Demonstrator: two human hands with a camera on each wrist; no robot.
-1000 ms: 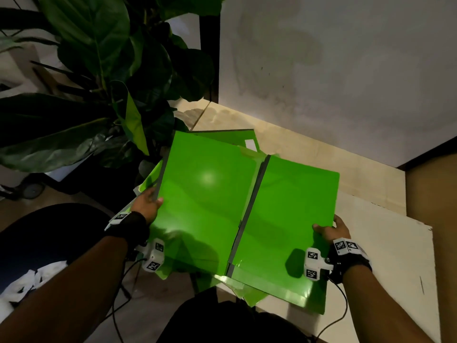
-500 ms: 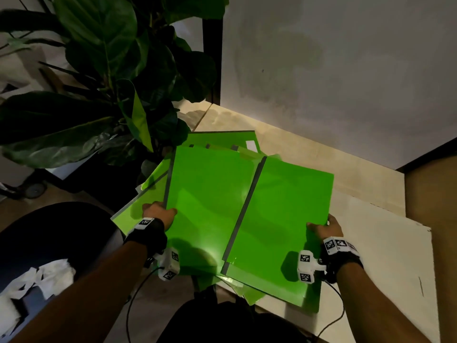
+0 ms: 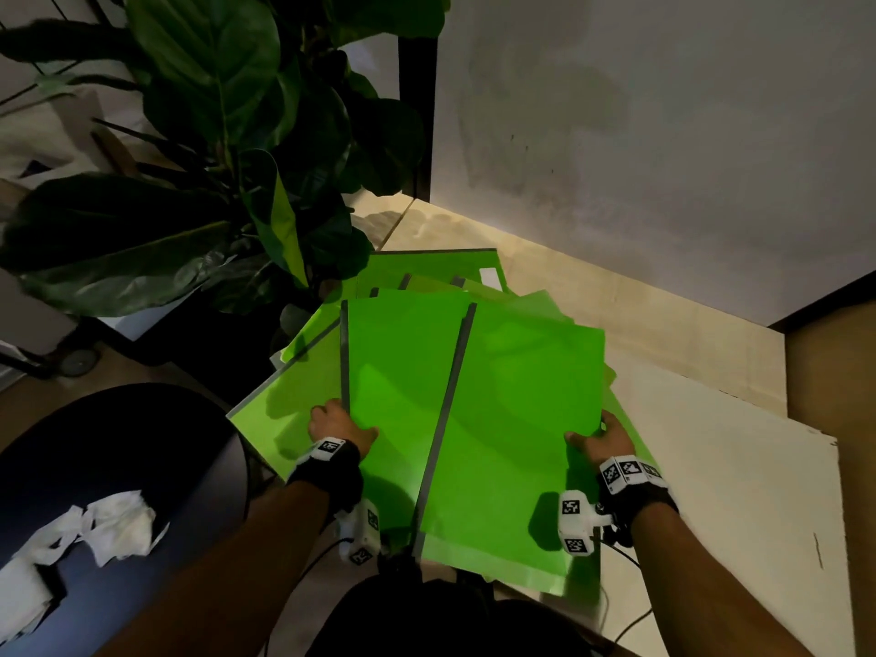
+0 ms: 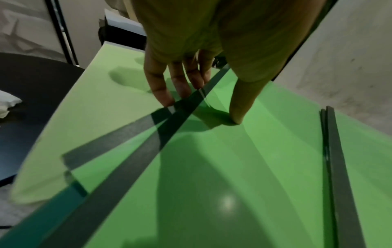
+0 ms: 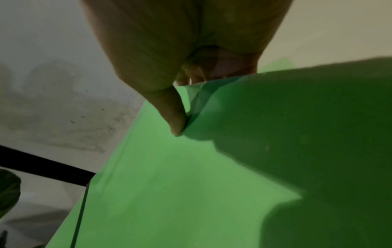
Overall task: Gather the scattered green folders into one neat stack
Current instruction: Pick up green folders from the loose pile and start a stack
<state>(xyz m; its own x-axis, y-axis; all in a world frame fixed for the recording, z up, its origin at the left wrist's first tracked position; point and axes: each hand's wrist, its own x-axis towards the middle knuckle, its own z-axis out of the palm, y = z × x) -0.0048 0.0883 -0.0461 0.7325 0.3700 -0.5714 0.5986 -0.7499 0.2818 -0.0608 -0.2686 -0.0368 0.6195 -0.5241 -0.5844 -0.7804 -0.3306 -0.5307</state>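
While both hands pinch green folders (image 3: 512, 419), right fingers hidden underneath.

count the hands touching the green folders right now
2: the left hand grips the left edge of the top folders, the right hand pinches their right edge. Neither hand is hidden.

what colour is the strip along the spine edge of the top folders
Dark grey strip on the bright green plastic folders; clearest in the head view.

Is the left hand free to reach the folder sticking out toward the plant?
Probably not yet: the left hand grips the top folder's spine edge; the sticking-out folder lies right beside it, unobstructed.
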